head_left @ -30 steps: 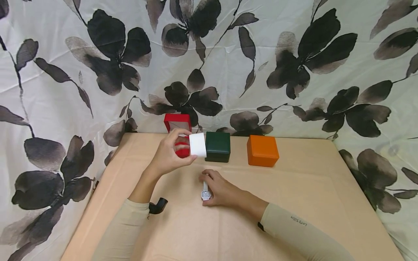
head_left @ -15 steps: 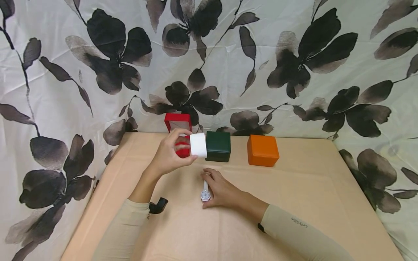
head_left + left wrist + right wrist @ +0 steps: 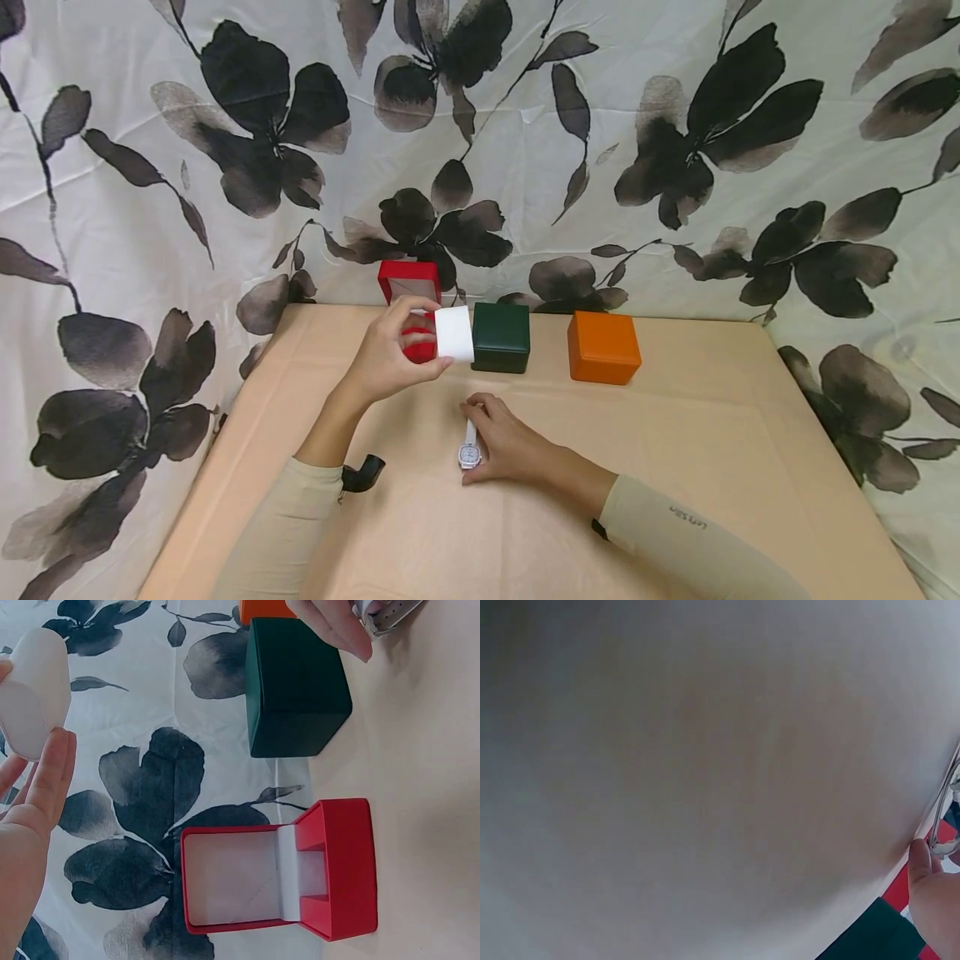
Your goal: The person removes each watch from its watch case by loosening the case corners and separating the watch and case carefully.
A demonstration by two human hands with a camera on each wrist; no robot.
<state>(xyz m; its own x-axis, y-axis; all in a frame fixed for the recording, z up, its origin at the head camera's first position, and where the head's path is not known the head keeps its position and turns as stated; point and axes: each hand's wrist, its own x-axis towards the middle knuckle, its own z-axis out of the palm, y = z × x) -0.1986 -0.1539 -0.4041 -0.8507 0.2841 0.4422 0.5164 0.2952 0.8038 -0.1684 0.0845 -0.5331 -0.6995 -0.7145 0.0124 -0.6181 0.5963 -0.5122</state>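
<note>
Fingertips [image 3: 438, 360] of my left hand [image 3: 390, 354], head view: curled, pinching a smooth white cushion [image 3: 454, 332], rounded and pillow-shaped, raised above the table [image 3: 712, 433] in front of the red box [image 3: 411, 292]. My right hand [image 3: 510, 442]: fingers curled over a white wristwatch [image 3: 469, 450] lying on the table, square pale dial and thin strap showing at the thumb side. Red box: hinged lid up, white lining. Green box [image 3: 500, 337], closed, matte, cube-shaped with rounded edges, just beside it. Orange box [image 3: 603, 346], closed, same shape, near the green one. Table covering: tan, smooth, creased. Backdrop [image 3: 675, 150]: pale cloth, large dark flower print. Right sleeve [image 3: 686, 517]: beige knit, small dark lettering, too small to read.

Left wrist view: cushion [image 3: 34, 694] between thumb and fingers [image 3: 49, 776]; red box [image 3: 300, 874] open, white padded cavity with nothing in it; green box [image 3: 296, 690] beside it.

Right wrist view: mostly blurred tan surface; fingertip [image 3: 922, 859] beside a thin watch strap [image 3: 945, 802] at the edge.
</note>
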